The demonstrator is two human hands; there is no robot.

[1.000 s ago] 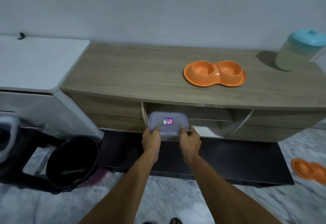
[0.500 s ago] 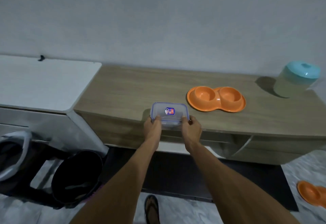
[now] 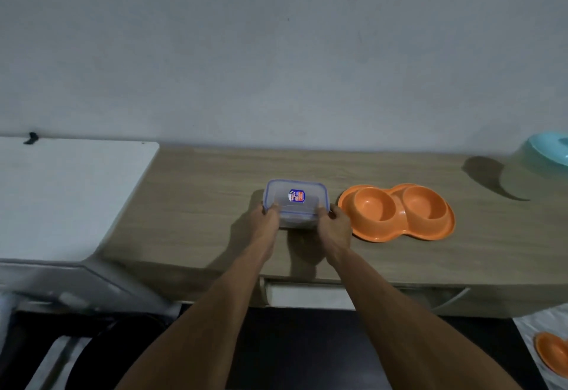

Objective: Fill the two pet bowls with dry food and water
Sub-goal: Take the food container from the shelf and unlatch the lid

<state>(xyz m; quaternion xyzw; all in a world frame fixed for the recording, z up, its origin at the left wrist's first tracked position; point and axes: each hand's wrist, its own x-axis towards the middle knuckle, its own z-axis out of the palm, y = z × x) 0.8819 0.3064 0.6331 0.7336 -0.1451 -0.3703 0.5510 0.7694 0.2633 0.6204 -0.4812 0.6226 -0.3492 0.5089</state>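
Clear lidded container (image 3: 295,202), long axis left-right, gripped by left hand (image 3: 266,220) and right hand (image 3: 335,226).

Between my left hand (image 3: 266,220) and my right hand (image 3: 334,226) I grip a clear container (image 3: 295,203) whose lid carries the only label (image 3: 297,196) here, just beyond my fingertips. It is a small sticker in red, blue and white, and its print is too blurred for me to read.
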